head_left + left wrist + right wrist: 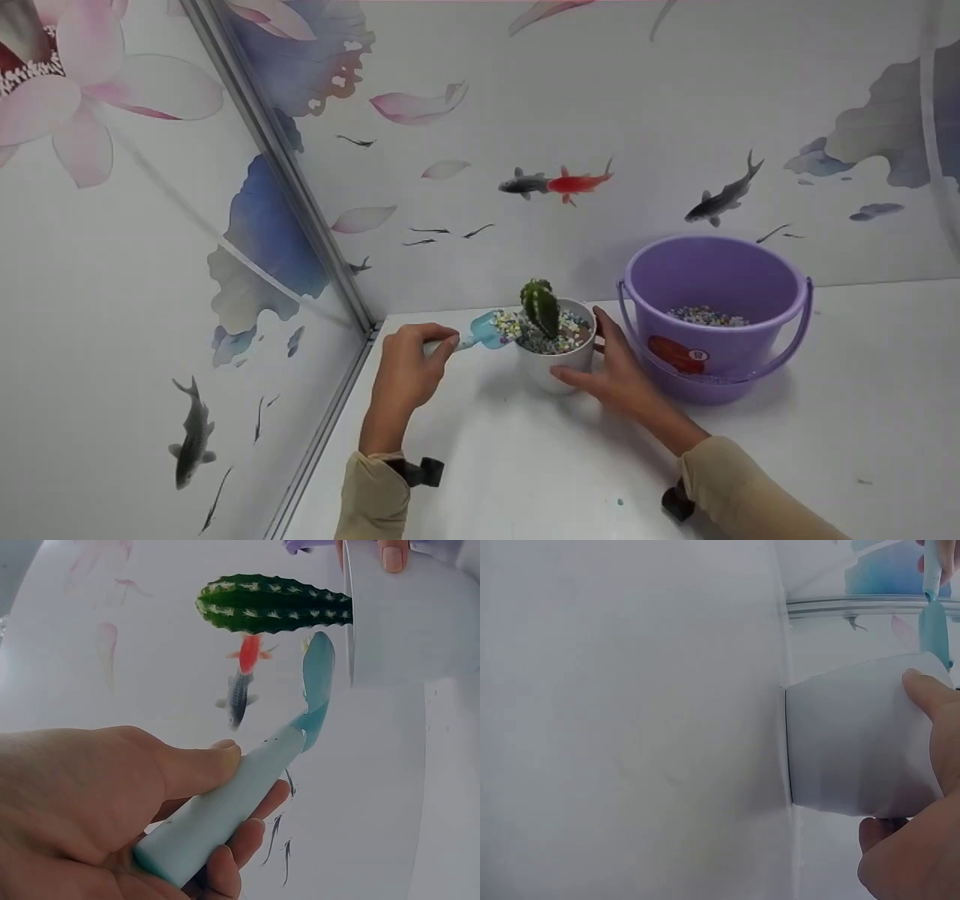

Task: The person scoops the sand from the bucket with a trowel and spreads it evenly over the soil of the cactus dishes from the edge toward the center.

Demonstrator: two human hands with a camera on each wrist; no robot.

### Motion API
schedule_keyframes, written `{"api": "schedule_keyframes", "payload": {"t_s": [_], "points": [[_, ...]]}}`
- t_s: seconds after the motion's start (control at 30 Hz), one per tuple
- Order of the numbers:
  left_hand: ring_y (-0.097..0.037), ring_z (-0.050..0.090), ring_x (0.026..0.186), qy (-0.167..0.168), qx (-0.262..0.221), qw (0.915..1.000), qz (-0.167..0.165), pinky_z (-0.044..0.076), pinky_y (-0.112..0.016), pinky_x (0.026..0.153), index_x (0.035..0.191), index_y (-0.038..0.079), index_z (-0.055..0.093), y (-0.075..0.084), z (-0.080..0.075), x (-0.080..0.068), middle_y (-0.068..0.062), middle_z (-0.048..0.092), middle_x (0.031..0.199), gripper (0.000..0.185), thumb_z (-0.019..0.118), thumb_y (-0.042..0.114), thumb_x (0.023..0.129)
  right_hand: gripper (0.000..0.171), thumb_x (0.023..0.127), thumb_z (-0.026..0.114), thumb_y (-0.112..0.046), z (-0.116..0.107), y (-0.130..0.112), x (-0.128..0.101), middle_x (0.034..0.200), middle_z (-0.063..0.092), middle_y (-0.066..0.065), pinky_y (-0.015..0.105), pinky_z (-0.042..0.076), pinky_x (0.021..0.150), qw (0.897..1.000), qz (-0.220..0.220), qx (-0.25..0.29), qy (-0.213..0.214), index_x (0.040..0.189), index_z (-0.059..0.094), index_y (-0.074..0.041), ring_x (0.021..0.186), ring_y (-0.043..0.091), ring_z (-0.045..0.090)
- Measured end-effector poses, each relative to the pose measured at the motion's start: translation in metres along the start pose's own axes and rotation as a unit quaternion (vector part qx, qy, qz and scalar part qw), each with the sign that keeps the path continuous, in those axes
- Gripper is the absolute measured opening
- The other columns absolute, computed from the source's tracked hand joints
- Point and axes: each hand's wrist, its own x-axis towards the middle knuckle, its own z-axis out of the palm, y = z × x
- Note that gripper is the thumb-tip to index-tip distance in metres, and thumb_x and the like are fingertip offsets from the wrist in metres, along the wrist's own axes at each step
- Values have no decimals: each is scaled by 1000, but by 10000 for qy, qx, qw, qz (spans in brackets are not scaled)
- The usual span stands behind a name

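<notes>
Head view: left hand fingers pinching blue scoop at white pot, right hand fingers curled around it.

A purple bucket — pebbles inside — stands on the white table, fish-patterned walls behind.

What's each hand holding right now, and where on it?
Left hand grips the blue scoop by its handle; right hand holds the white pot by its side.

Head view high, downward; both wrist views close on pot.
</notes>
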Motion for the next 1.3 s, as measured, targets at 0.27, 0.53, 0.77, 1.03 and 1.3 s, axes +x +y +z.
{"api": "schedule_keyframes", "payload": {"t_s": [0.27,0.53,0.77,1.03,1.3], "points": [[-26,73,117,-139,209,9997,36,62,-45,100,117,8,83,13,-2,0,-10,80,124,17,73,13,105,122,79,99,-41,2,-1,-1,166,36,19,59,41,125,9999,-15,-88,45,170,24,-7,155,37,39],[-31,69,123,-90,376,9992,85,60,-47,102,116,5,83,18,-2,0,-12,79,122,17,74,11,104,121,80,99,-37,2,-3,-1,171,38,20,60,33,130,9995,-27,304,-81,168,22,-5,159,41,38],[-30,68,119,-163,280,9995,39,61,-46,100,115,6,84,19,-1,-1,-11,79,120,16,73,12,104,128,78,100,-40,6,-5,0,172,35,21,58,35,129,9996,175,170,139,168,18,-4,161,38,36],[-32,71,123,-178,295,9989,325,59,-50,106,114,5,83,19,1,-3,-12,80,120,16,73,11,104,130,74,102,-42,11,-6,-1,167,36,19,57,40,126,9992,44,-166,375,170,21,-8,154,34,38],[-31,69,126,-291,319,9987,276,57,-51,108,116,5,83,21,-2,-5,-11,80,122,17,73,12,104,128,82,97,-42,3,-2,0,176,25,21,60,34,129,10000,31,-46,-14,173,12,-8,161,42,33]]}}
